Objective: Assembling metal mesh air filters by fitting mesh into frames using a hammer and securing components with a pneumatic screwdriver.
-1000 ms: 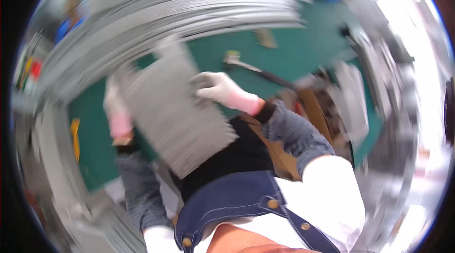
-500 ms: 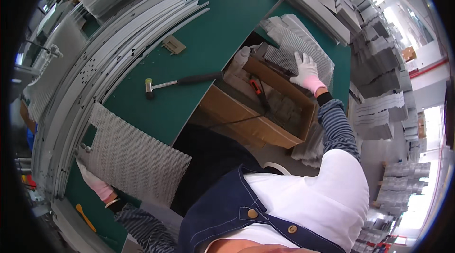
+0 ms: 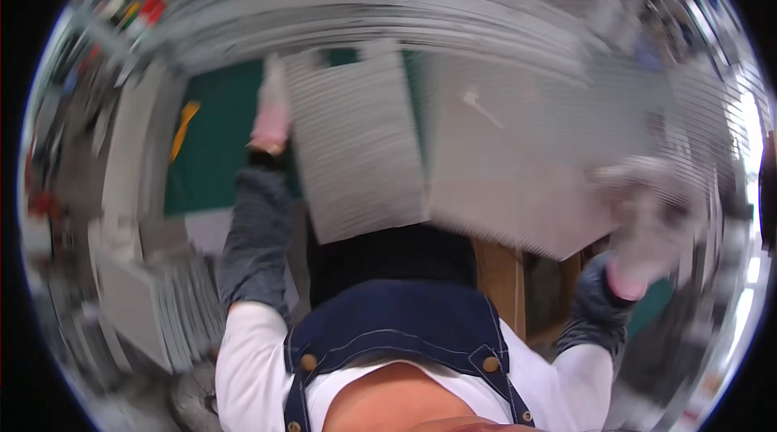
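A grey perforated mesh sheet [image 3: 356, 153] with a notched far edge lies in front of me, its near end reaching over the table's edge. My left hand [image 3: 273, 104], in a white and pink glove, is along its left edge; blur hides how the fingers sit. On the right, my gloved right hand [image 3: 647, 226] grips a second mesh sheet [image 3: 518, 181] by its right side. This sheet is raised, spans the space right of the first sheet, and looks see-through. Motion smears the right hand's fingers.
Long pale metal strips [image 3: 388, 7] run across the far side of the green table [image 3: 222, 104]. A yellow tool [image 3: 184, 131] lies at the left. Under the raised sheet, part of a cardboard box [image 3: 499, 282] shows. Stacked panels [image 3: 174, 302] stand at the lower left.
My right hand has taken hold of a mesh sheet from the pile beyond the box and brought it leftward over the table. My view has turned left. The left hand stays by the first sheet.
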`<act>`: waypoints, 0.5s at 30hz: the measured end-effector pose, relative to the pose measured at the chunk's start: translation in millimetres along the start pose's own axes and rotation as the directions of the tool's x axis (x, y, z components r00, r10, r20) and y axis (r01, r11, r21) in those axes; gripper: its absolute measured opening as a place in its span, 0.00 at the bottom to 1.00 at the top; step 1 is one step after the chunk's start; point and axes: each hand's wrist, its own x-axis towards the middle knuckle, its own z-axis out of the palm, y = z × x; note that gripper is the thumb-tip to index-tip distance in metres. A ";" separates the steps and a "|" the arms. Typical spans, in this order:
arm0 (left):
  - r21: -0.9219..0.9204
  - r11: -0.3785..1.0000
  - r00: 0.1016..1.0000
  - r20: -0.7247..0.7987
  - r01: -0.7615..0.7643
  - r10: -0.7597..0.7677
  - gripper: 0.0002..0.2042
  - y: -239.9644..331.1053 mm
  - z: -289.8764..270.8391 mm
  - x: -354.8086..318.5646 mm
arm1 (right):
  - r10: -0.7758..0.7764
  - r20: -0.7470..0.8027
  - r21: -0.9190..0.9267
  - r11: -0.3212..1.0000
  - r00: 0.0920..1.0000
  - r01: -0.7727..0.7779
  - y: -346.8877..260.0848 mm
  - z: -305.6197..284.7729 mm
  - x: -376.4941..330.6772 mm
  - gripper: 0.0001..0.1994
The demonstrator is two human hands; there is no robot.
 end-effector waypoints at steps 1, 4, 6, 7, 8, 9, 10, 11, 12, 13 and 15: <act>0.033 0.999 0.996 -0.088 -0.001 0.004 0.28 19.0 2.3 -9.8 | 0.288 0.246 -0.054 0.957 0.926 -0.283 -1.9 49.9 -0.4 0.18; 0.299 0.949 0.988 -0.089 -0.096 0.127 0.30 26.1 -33.9 -29.6 | 0.274 0.646 0.282 0.782 0.713 -0.556 13.3 188.0 -14.7 0.13; 0.499 0.839 0.976 0.077 -0.214 0.203 0.31 23.7 -36.8 -24.1 | 0.353 0.721 0.424 0.456 0.596 -0.783 45.9 239.4 -40.2 0.12; 0.585 0.764 0.962 0.166 -0.273 0.216 0.32 21.0 -36.8 -20.0 | 0.387 0.740 0.380 0.435 0.551 -0.816 60.0 252.6 -49.9 0.12; 0.119 0.980 0.976 0.171 -0.156 0.135 0.32 17.4 -33.1 -15.2 | 0.423 0.742 0.352 0.415 0.520 -0.839 64.9 261.9 -56.0 0.13; -0.379 0.925 0.973 0.217 0.010 0.078 0.33 12.1 -29.0 -10.0 | 0.414 0.753 0.342 0.419 0.512 -0.841 67.4 266.2 -58.8 0.13; -0.879 0.375 0.948 0.318 0.293 0.005 0.31 5.8 -29.7 -8.5 | 0.452 0.738 0.320 0.419 0.501 -0.850 69.8 268.9 -61.2 0.13; -0.883 0.367 0.949 0.315 0.293 0.000 0.31 6.5 -27.3 -6.8 | 0.499 0.714 0.299 0.419 0.492 -0.858 73.6 268.4 -62.5 0.13; -0.902 0.297 0.934 0.349 0.312 0.080 0.29 7.2 -26.0 -6.1 | 0.512 0.712 0.309 0.386 0.480 -0.869 73.8 267.2 -62.0 0.14; -0.914 0.229 0.913 0.375 0.336 0.158 0.27 7.9 -25.4 -6.5 | 0.512 0.722 0.291 0.386 0.466 -0.875 82.9 266.4 -63.8 0.14; -0.878 0.399 0.939 0.329 0.266 0.098 0.24 13.7 -21.2 -7.5 | 0.511 0.743 0.229 0.412 0.431 -0.882 96.5 262.4 -64.8 0.17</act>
